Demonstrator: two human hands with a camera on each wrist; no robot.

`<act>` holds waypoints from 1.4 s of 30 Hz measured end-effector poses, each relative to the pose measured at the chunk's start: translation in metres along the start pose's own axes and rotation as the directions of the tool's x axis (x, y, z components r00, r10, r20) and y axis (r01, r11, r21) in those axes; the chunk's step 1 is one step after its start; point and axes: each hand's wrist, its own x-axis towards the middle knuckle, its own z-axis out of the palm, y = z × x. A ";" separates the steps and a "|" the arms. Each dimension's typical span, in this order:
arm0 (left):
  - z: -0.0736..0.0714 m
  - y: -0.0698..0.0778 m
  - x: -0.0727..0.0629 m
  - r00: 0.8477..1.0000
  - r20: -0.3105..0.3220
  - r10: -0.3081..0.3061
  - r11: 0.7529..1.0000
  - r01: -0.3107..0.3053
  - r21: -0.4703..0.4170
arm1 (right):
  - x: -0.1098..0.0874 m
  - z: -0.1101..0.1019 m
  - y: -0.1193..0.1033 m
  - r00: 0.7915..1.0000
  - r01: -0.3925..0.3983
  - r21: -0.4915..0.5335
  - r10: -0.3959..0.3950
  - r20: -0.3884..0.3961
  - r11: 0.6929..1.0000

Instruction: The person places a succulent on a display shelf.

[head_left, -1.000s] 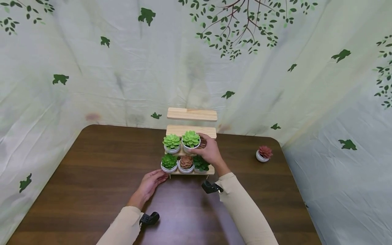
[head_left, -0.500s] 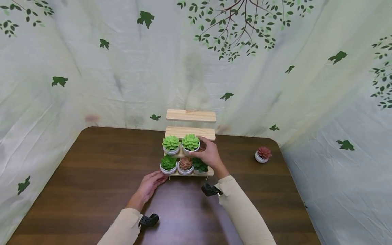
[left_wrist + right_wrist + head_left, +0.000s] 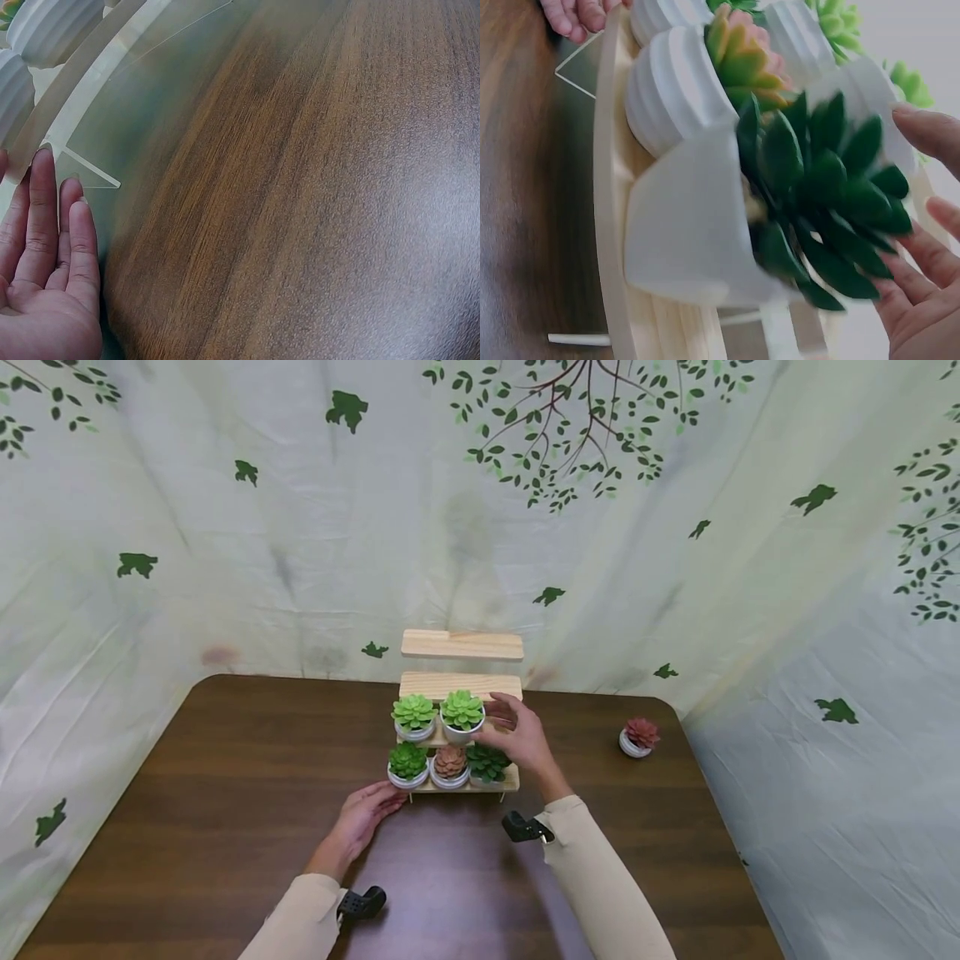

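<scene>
A tiered wooden plant stand (image 3: 460,685) holds small potted succulents on its two lower shelves. My right hand (image 3: 521,735) is beside the light green succulent (image 3: 462,710) on the second shelf, fingers spread and off its white pot. In the right wrist view, the thumb (image 3: 930,135) is near that pot and the fingers are behind the dark green succulent (image 3: 825,187). My left hand (image 3: 363,814) has its fingers extended, tips at the bottom shelf's left front corner. Nearby are another light green succulent (image 3: 414,712), a green one (image 3: 408,761) and a reddish-brown one (image 3: 450,762).
A red succulent (image 3: 637,737) in a white pot stands alone at the right of the brown table (image 3: 247,760). Two upper shelves rise behind the plants, close to the leaf-printed curtain (image 3: 300,527). Clear leg pieces (image 3: 90,166) support the stand.
My right hand has let go of the light green succulent's pot and drawn slightly right. The pot stands on the second shelf. My left hand keeps its place at the corner.
</scene>
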 end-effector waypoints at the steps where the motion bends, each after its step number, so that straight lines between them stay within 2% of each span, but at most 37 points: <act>1: 0.000 0.000 0.000 1.000 -0.003 0.001 1.000 -0.001 -0.001 | -0.001 -0.003 0.002 1.000 0.005 0.014 -0.004 -0.014 1.000; 5: 0.000 0.000 0.000 1.000 -0.013 0.004 1.000 -0.004 -0.006 | -0.004 -0.014 0.010 0.996 0.013 0.039 -0.010 -0.083 0.999; 9: 0.000 -0.001 0.001 1.000 -0.022 0.004 1.000 -0.004 -0.010 | -0.008 -0.028 0.018 0.986 0.055 0.091 -0.039 -0.164 0.994; 14: 0.000 -0.001 0.000 1.000 -0.021 0.002 1.000 -0.002 -0.007 | -0.019 -0.048 0.017 0.959 0.117 0.150 -0.072 -0.273 0.982; 18: -0.002 -0.001 -0.002 1.000 -0.023 -0.003 1.000 0.003 -0.003 | -0.028 -0.064 0.014 0.935 0.120 0.140 -0.064 -0.350 0.983; 20: -0.002 -0.001 -0.002 1.000 -0.022 -0.002 1.000 0.001 -0.002 | -0.031 -0.071 0.020 0.918 0.123 0.147 -0.056 -0.393 0.981; 24: -0.003 -0.001 -0.001 1.000 0.000 0.009 1.000 -0.009 -0.001 | -0.032 -0.085 0.046 0.868 0.141 0.152 -0.048 -0.495 0.978; 28: -0.003 -0.002 0.000 1.000 0.010 0.013 1.000 -0.013 0.001 | -0.037 -0.098 0.069 0.792 0.127 0.120 -0.028 -0.609 0.985; 31: -0.002 -0.001 0.000 1.000 0.005 0.007 1.000 -0.007 0.001 | -0.043 -0.109 0.079 0.740 0.109 0.139 0.014 -0.673 0.984; 33: -0.002 -0.001 0.000 1.000 0.008 0.003 1.000 -0.003 0.004 | -0.048 -0.116 0.084 0.719 0.106 0.157 0.033 -0.694 0.982; 37: -0.002 -0.002 0.000 1.000 0.015 0.000 1.000 0.000 0.010 | -0.063 -0.125 0.087 0.694 0.121 0.171 0.039 -0.719 0.978; 39: -0.002 -0.003 0.000 1.000 0.018 0.005 1.000 -0.005 0.013 | -0.069 -0.127 0.087 0.671 0.131 0.169 0.038 -0.741 0.977; 40: -0.002 -0.003 0.000 1.000 0.013 0.009 1.000 -0.009 0.013 | -0.072 -0.128 0.088 0.652 0.128 0.166 0.043 -0.757 0.978; 42: -0.002 -0.004 0.001 1.000 0.005 0.011 1.000 -0.011 0.011 | -0.075 -0.131 0.095 0.600 0.119 0.164 0.060 -0.798 0.979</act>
